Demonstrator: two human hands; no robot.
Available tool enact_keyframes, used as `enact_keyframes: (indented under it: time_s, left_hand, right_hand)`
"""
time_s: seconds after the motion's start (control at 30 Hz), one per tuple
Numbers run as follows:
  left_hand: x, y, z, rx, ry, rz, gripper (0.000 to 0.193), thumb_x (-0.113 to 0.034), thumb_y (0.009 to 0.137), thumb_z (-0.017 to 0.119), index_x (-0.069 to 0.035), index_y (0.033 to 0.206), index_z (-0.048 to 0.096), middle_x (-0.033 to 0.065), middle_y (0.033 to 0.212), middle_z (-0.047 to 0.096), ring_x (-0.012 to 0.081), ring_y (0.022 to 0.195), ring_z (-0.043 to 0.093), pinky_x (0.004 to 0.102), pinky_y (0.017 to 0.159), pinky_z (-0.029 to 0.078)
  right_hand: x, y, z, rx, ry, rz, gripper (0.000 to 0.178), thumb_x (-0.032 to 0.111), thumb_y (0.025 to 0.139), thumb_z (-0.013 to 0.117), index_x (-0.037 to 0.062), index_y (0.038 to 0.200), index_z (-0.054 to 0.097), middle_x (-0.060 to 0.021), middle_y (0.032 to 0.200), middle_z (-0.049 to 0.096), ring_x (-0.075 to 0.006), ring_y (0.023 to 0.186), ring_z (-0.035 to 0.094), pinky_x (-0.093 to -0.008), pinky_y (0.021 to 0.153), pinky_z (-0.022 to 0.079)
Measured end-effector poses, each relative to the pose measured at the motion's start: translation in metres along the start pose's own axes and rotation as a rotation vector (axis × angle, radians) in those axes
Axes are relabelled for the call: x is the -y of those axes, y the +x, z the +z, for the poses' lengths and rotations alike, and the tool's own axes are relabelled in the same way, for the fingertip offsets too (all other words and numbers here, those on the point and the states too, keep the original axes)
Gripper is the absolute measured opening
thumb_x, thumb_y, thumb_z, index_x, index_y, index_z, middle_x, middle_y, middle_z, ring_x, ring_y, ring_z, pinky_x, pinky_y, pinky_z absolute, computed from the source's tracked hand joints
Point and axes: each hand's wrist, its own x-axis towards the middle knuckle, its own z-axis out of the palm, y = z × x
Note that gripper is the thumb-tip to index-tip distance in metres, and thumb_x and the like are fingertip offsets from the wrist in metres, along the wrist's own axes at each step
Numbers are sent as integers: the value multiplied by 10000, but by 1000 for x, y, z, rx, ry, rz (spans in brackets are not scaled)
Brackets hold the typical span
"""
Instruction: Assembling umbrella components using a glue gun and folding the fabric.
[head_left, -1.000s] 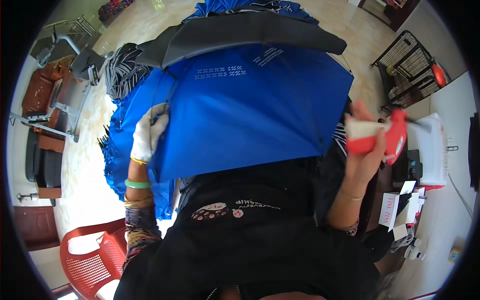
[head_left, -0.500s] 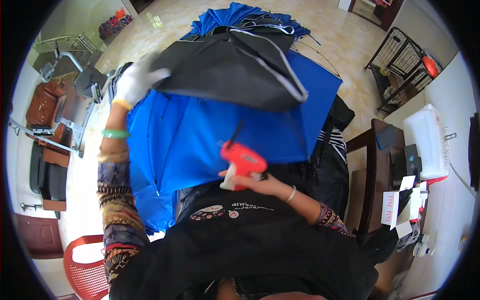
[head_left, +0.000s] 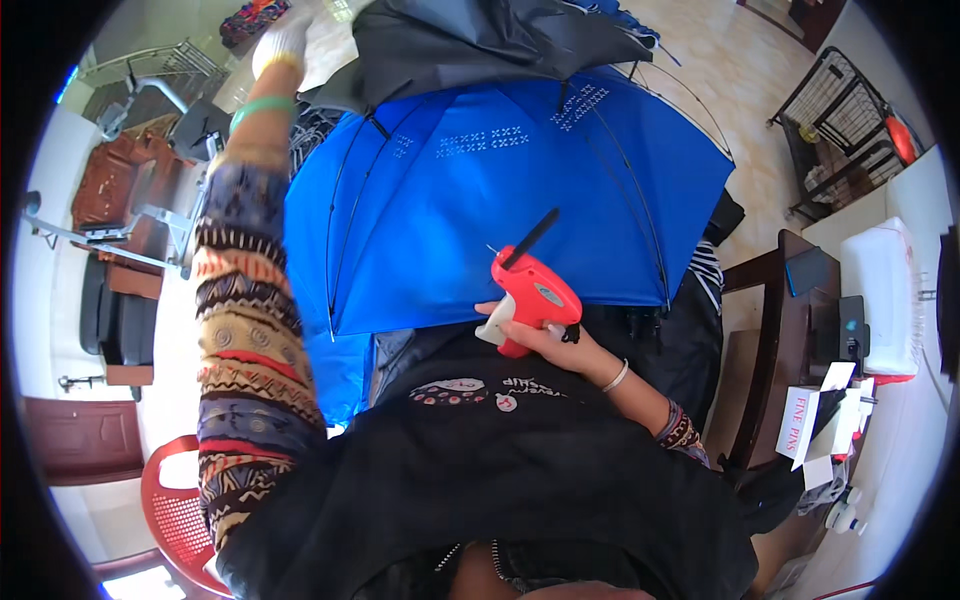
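Note:
My right hand (head_left: 552, 344) is wrapped round the handle of a red and white tagging gun (head_left: 541, 288), with a needle and a black strip of tag fastener stock sticking out at its top. Below the gun spreads a blue umbrella canopy (head_left: 430, 220), with dark ribs and white printed patterns. A black fabric piece (head_left: 480, 45) lies over the canopy's far part. At the far left, my left hand (head_left: 283, 42) in a white glove is stretched out past the black fabric's left side. Motion blur smears its fingers, so their closure is unclear.
A dark wooden desk (head_left: 757, 340) at the right bears an opened white box (head_left: 800, 425) and a white plastic-wrapped pack (head_left: 872, 290). Beyond it stands a black wire cage (head_left: 845, 140). A red plastic chair (head_left: 172, 510) is at the near left, with exercise equipment (head_left: 165, 225) farther off.
My left hand has reached farther away. The black fabric has shifted to the far side, uncovering more of the blue canopy. In my right hand, the tagging gun has moved slightly right.

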Motion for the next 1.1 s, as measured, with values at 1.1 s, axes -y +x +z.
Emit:
enact_keyframes:
  time_s: [1.1]
  left_hand:
    - [-157,-286,-33,1042,-1305,-897,212,-245,920,552,-43,970,593,14,676,563,110,421,454,231,343,343]
  right_hand:
    - [-4,222,-123,-224,338,362,354,63,861,515,-61,1189,462,-268,1008,608,-368,886,648,-446,746,559]
